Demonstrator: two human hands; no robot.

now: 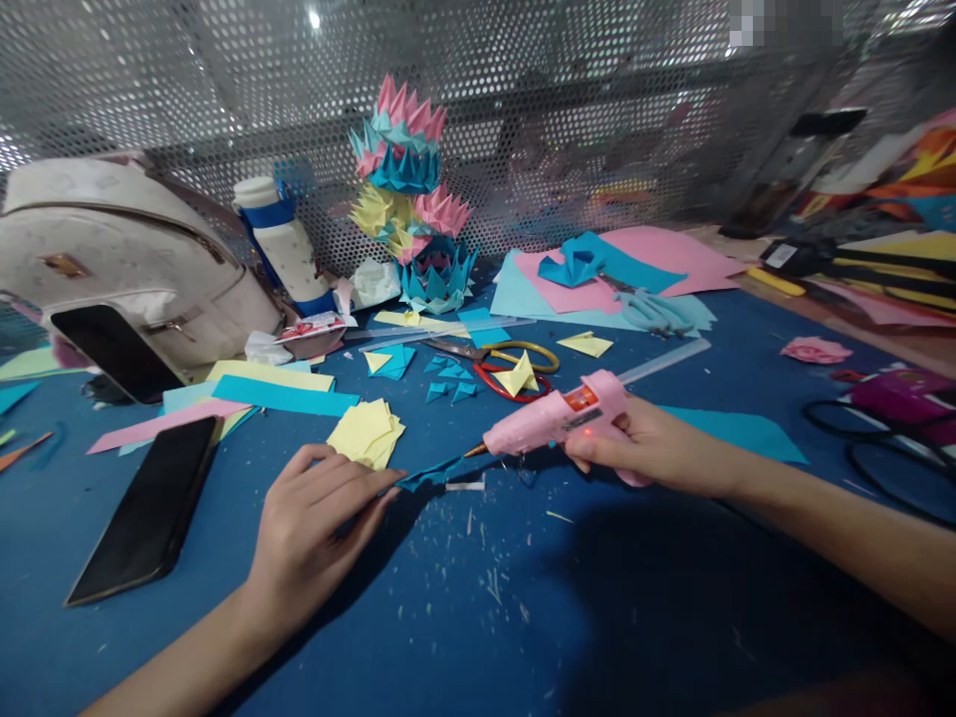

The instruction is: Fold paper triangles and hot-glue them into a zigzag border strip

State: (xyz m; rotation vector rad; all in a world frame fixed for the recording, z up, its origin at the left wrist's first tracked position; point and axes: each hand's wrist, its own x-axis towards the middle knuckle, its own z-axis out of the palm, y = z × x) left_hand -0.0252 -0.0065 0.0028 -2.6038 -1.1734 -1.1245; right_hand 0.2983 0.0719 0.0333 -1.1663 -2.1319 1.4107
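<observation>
My left hand [318, 523] pinches the end of a folded blue paper strip [433, 472] just above the blue table. In my right hand [649, 443] is a pink hot glue gun [557, 413], its fingers wrapped round the handle and a clear glue stick [667, 360] poking out of the back. The gun's metal nozzle meets or nearly meets the strip's right end; exact contact is hard to tell. Beyond the strip lie a stack of yellow paper squares [365, 434], small folded blue pieces [452, 373] and a folded yellow piece [519, 376].
Scissors with red and yellow handles [534, 357] lie behind the gun. Two phones [149, 513], a white backpack [126, 249] and a bottle [288, 244] occupy the left. A folded-paper tower [410, 199] stands at the back, coloured sheets [694, 254] right of it. Cables [858, 428] lie far right.
</observation>
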